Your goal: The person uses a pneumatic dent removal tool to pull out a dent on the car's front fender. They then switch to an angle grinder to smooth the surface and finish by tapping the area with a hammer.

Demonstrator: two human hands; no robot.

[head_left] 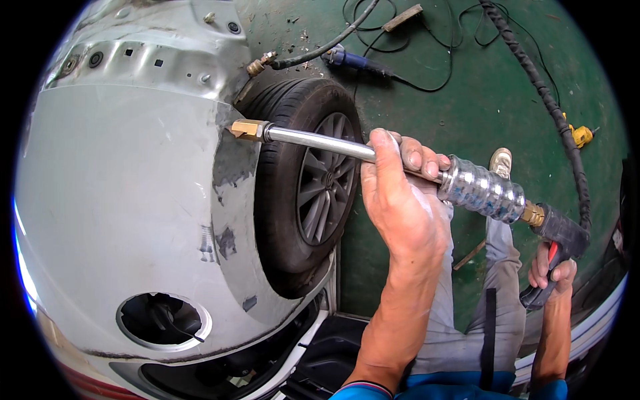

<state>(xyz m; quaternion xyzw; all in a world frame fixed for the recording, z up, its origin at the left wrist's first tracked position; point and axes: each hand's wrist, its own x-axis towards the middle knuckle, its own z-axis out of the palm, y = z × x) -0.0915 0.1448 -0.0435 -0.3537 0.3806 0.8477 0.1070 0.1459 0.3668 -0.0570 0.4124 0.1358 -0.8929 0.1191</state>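
Note:
A long slide-hammer dent puller [320, 142] stretches across the view from the car's fender to my right side. My left hand [408, 193] is closed round its steel rod, beside the ribbed grip wrapped in clear plastic [483, 190]. My right hand [553, 270] is wrapped round the black pistol handle [563, 233] with a red trigger, at the tool's rear end. The brass tip [248, 130] lies at the edge of the light grey body panel [133, 180], over a dark sanded patch by the wheel arch. Whether it touches the metal I cannot tell.
A wheel [327, 180] sits under the panel's arch. The panel has a round fuel opening [163, 320]. On the green floor [433, 87] lie a blue power tool [347, 59], black cords and a yellow tool [582, 135]. A thick wrapped cable [543, 93] runs to the handle.

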